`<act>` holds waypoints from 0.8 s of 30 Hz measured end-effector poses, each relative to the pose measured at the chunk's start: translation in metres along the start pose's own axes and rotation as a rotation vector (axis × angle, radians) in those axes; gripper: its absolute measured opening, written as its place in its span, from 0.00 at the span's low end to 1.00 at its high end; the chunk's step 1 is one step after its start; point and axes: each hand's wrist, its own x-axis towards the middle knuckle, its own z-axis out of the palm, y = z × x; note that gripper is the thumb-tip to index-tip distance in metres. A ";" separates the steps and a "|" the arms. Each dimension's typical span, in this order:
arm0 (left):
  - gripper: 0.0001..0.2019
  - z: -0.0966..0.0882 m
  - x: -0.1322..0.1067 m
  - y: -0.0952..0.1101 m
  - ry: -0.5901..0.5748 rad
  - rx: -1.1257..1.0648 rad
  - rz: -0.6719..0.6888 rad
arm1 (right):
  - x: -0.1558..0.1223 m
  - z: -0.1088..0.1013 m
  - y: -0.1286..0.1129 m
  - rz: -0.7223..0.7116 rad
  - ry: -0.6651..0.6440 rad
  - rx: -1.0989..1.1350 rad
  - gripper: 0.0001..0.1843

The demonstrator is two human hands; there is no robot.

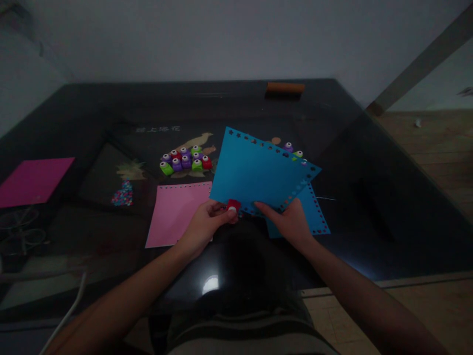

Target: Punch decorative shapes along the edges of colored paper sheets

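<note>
My left hand (206, 219) is closed around a small red craft punch (233, 204), thumb on its white button, at the near edge of a blue sheet of paper (254, 172). My right hand (291, 222) grips that same sheet, thumb on top and the other fingers hidden beneath. The sheet is raised and tilted, with rows of small punched shapes along its far, right and near edges. Under it on the right lies another blue sheet (318, 212) with punched edges. Left of the punch rests a pink sheet (177, 212) with holes along its top edge.
Several colourful craft punches (186, 160) stand in a cluster behind the pink sheet; a few more (288, 147) are partly behind the blue sheet. Paper bits (123, 195) form a pile at left, near a magenta sheet (37, 180). A brown cylindrical object (284, 88) lies at the back.
</note>
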 end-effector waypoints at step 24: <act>0.10 0.000 0.002 -0.004 -0.036 -0.070 0.043 | 0.000 0.002 -0.004 -0.025 -0.018 0.008 0.21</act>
